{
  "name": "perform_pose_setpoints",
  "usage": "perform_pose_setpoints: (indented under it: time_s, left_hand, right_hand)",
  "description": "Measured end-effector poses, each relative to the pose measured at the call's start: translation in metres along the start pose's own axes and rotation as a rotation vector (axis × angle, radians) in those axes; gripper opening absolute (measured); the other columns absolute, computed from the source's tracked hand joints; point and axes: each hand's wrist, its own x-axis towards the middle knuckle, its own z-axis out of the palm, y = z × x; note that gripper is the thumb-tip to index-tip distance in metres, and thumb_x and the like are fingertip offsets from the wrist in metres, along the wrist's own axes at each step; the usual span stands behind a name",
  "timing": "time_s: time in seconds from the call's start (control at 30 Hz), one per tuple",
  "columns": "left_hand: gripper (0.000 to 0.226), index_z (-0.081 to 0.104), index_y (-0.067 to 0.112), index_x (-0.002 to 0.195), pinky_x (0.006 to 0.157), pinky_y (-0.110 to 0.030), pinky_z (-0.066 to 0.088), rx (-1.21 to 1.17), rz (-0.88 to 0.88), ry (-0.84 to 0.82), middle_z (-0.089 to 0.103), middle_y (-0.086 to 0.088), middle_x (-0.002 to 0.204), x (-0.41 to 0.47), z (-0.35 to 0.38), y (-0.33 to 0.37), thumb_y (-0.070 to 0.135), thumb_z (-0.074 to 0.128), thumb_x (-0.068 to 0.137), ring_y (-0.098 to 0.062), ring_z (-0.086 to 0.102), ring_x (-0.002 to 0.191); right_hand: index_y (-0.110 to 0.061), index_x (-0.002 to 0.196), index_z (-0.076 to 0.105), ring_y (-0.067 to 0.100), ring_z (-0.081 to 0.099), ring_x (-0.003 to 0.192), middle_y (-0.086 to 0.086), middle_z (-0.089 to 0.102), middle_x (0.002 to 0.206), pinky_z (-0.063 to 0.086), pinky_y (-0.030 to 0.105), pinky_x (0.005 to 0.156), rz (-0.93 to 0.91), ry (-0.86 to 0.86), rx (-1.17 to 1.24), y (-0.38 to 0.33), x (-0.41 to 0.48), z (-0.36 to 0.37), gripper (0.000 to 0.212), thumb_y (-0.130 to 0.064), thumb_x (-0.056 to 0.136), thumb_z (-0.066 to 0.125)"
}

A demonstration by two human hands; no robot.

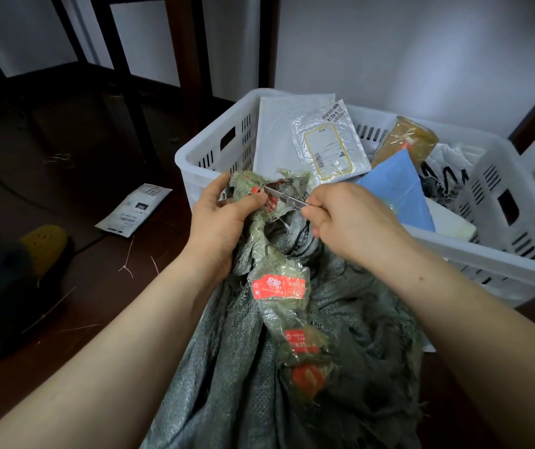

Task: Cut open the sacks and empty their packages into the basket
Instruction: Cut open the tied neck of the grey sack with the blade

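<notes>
Beside the basket (473,254), left fingers (253,199) grip the sack (227,367); right fingers (312,207) pinch a half-hidden blade (284,197).

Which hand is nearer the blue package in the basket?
Right. The right hand, holding the blade, is just beside the blue package; the left hand grips the sack farther off.

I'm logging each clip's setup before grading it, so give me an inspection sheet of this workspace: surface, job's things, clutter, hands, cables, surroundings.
Surface: dark brown floor.
Job's things: grey woven sack, its neck bound in tape with red labels; white basket behind it, holding several packages.
Clutter: one labelled package and pale loose strands on the floor; yellow slipper at left.
Hands: left hand grips the taped neck; right hand holds a small blade against the tape.
Cables: nothing seen.
Surroundings: white wall, dark wooden frame.
</notes>
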Motion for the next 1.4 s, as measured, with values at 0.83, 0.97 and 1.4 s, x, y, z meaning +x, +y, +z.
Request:
perform_pose_setpoints:
  time_s: [0.83,0.97,1.4]
  left_hand:
    - [0.004,0.068,0.003,0.075,0.068,-0.039,0.058,0.271,-0.033,0.017,0.069,-0.015,0.07,0.002,0.007,0.002,0.0,0.071,0.077,-0.027,0.065,0.062]
    - [0.011,0.063,0.003,0.069,0.067,-0.04,0.056,0.451,-0.016,0.028,0.067,-0.017,0.07,0.005,0.009,0.004,0.002,0.071,0.076,-0.025,0.062,0.063]
    - [0.025,0.054,0.014,0.06,0.067,-0.034,0.047,1.069,0.227,-0.004,0.059,-0.006,0.072,0.017,0.002,0.004,0.025,0.066,0.079,-0.029,0.059,0.083]
  right_hand:
    - [-0.014,0.111,0.054,0.033,0.058,0.096,0.008,0.062,0.103,0.03,0.031,0.061,-0.079,0.203,-0.109,-0.011,-0.002,0.023,0.022,-0.028,0.1,0.04]
    - [-0.013,0.112,0.05,0.032,0.061,0.094,0.006,0.061,0.109,0.029,0.031,0.06,-0.121,0.233,-0.253,-0.01,-0.002,0.034,0.016,-0.018,0.099,0.042]
    - [-0.012,0.081,0.063,0.028,0.059,0.075,0.003,0.066,0.076,0.051,0.034,0.07,0.121,0.223,0.298,0.005,0.012,0.049,0.025,-0.031,0.094,0.052]
